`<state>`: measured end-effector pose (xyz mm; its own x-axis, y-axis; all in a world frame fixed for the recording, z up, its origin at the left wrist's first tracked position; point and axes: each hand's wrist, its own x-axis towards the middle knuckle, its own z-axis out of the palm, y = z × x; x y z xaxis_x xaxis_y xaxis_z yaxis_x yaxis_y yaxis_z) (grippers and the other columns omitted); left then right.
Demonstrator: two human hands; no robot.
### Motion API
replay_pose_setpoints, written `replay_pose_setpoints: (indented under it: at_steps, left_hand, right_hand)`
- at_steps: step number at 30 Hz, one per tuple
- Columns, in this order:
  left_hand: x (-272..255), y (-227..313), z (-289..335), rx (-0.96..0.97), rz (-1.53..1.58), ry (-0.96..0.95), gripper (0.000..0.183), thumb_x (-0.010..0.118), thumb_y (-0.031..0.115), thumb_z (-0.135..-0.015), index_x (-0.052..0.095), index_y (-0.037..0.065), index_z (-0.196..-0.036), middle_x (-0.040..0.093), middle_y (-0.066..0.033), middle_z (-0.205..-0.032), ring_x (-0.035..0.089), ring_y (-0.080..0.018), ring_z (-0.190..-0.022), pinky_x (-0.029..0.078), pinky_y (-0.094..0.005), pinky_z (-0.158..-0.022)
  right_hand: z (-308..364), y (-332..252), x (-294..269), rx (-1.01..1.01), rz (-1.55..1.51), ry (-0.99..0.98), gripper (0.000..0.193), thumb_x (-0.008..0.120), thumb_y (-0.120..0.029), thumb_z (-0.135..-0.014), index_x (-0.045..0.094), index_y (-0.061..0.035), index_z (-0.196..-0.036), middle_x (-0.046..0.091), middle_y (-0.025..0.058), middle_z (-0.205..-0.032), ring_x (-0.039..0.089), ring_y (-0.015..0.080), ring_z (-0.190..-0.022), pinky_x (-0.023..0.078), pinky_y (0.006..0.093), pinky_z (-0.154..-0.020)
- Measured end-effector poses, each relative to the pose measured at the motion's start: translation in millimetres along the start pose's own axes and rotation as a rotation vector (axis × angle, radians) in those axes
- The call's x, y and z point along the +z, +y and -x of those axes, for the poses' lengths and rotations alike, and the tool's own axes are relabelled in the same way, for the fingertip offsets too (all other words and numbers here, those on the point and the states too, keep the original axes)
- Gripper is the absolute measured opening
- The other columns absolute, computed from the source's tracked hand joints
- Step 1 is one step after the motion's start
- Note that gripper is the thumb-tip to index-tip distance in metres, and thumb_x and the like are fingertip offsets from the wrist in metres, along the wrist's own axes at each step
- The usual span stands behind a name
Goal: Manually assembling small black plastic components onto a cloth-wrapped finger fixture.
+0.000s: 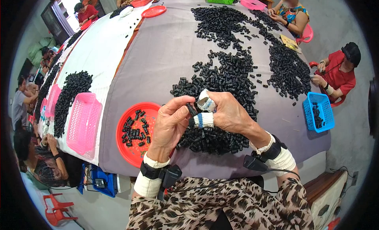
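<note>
My left hand (170,121) pinches a small black plastic piece (191,109) between thumb and fingertips. Close against it is my right hand (231,113), its fingers bent inward and wrapped in white cloth finger covers (203,120) with blue stripes. What the right fingers hold, if anything, is too small to make out. Just beyond and under the hands spreads a large heap of similar black pieces (221,82). A round red tray (122,145) with several loose black pieces in it stands to the left of my left hand.
Grey cloth (154,64) covers the table. A pink basket (84,123) stands at the left, a blue basket (319,111) with black pieces at the right. More black heaps (288,68) lie farther off. A person in red (341,74) sits at the right; others work around.
</note>
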<state>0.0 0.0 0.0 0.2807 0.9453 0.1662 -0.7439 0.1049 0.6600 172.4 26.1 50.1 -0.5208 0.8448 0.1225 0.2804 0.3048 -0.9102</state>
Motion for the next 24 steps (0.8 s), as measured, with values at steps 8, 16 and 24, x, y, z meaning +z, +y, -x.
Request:
replay_pose_setpoints:
  at_steps: [8, 16, 24]
  left_hand:
    - [4, 9, 6, -0.056, -0.117, 0.122, 0.026, 0.058, 0.006, -0.085, 0.057, -0.002, -0.109, 0.061, -0.0048, -0.096, 0.056, -0.009, -0.083, 0.045, -0.021, -0.073]
    - [8, 1, -1, -0.04, -0.097, 0.131, 0.026, 0.059, 0.006, -0.084, 0.057, -0.001, -0.109, 0.061, -0.0049, -0.096, 0.057, -0.0088, -0.083, 0.045, -0.0201, -0.071]
    - [19, 1, -6, 0.007, -0.154, 0.189, 0.024, 0.059, 0.005, -0.083, 0.057, -0.003, -0.106, 0.06, -0.0057, -0.088, 0.057, -0.0106, -0.076, 0.051, -0.0254, -0.066]
  right_hand:
    - [-1, -1, 6, -0.021, 0.022, 0.038, 0.034, 0.073, -0.026, -0.068, 0.053, 0.0002, -0.071, 0.054, 0.0071, -0.057, 0.049, 0.0121, -0.052, 0.04, 0.0291, -0.05]
    - [-1, 11, 1, -0.003, -0.069, 0.005, 0.028, 0.074, -0.021, -0.069, 0.056, -0.0014, -0.079, 0.054, -0.0001, -0.061, 0.046, 0.0062, -0.055, 0.039, 0.0254, -0.05]
    - [6, 11, -2, -0.127, -0.002, 0.137, 0.024, 0.067, -0.016, -0.077, 0.055, 0.0026, -0.086, 0.059, 0.005, -0.064, 0.053, 0.0064, -0.057, 0.043, 0.0232, -0.049]
